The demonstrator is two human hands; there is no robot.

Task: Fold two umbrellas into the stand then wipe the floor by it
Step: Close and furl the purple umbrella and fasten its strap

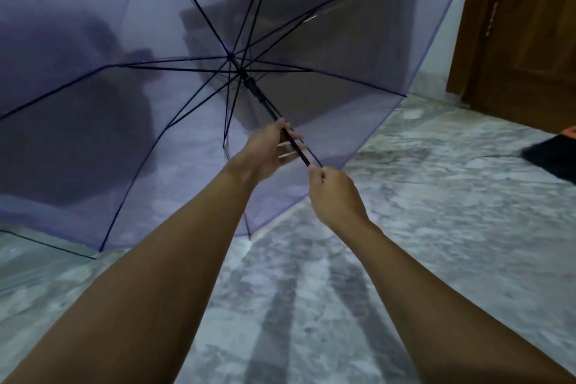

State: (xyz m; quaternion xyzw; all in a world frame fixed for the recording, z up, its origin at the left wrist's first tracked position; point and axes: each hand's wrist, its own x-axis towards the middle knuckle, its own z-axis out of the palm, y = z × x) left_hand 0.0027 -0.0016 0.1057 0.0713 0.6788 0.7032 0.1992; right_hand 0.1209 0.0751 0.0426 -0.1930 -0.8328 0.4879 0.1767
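Straight ahead, both bare forearms stretch forward toward the open purple umbrella (124, 40), which is held tilted above the marbled floor (436, 227), its inner ribs facing the camera. The left hand (271, 150) curls round the dark shaft (258, 93) (fingertips showing past it), while the right hand (336, 193), just below, is fisted on the shaft's lower end. A wooden door (514, 25) stands at the right.

One wide-angle head camera looks forward and down along both forearms (174, 274), close over the floor (436, 212). The open umbrella (93, 40) fills the upper left near the lens; a door (523, 40) stands upper right.
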